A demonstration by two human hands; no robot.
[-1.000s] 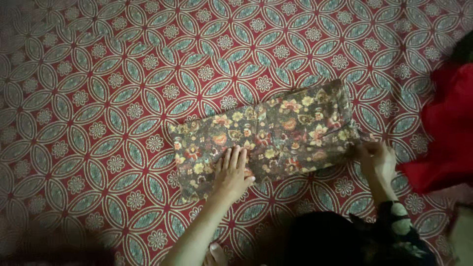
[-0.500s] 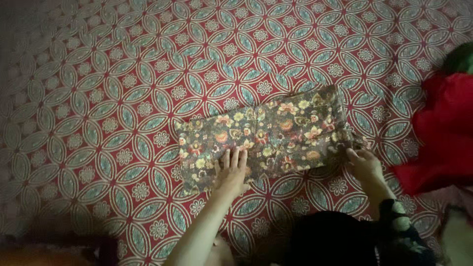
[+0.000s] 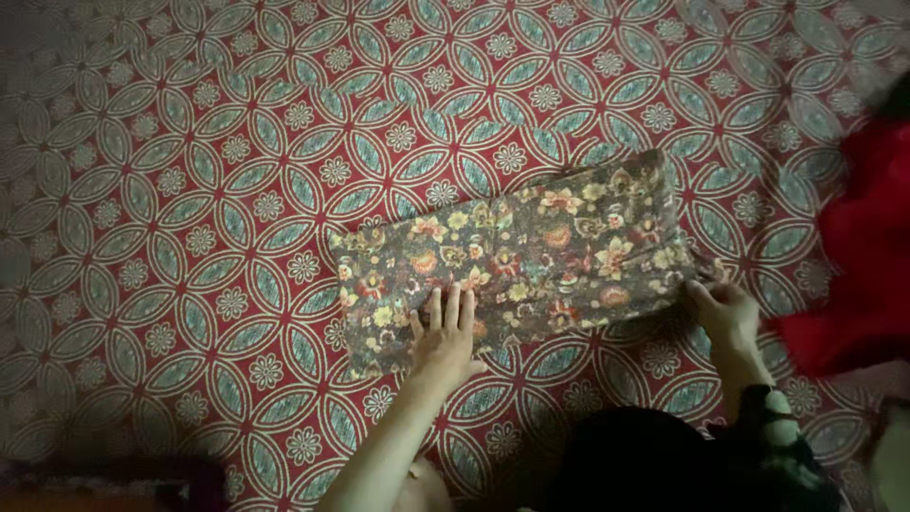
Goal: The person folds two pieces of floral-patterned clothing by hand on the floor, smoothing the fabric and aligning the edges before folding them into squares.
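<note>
The left hand [image 3: 445, 337] and its forearm at lower centre are bare, with no sleeve. The right hand [image 3: 728, 315] at lower right emerges from a dark sleeve [image 3: 773, 431] patterned with pale green blotches.

The folded floral cloth [image 3: 517, 256] looks like thin woven cotton, matt, no sheen at all, with a busy flower print in yellow, orange and dull red on a dark brownish ground; its top face lies pretty smooth, just faint creases; the left hand [image 3: 444, 337] sits flat on it and the right hand [image 3: 725, 313] pinches its edge, both bare skin; the bedsheet [image 3: 237, 190] underneath is also cloth, matt, printed in red with teal and cream petals, a bit rumpled; the red fabric [image 3: 863, 246] at the side looks softer and plain, maybe slightly smoother, hard to tell in the dim light; the sleeve [image 3: 773, 431] is dark printed cloth.
</note>
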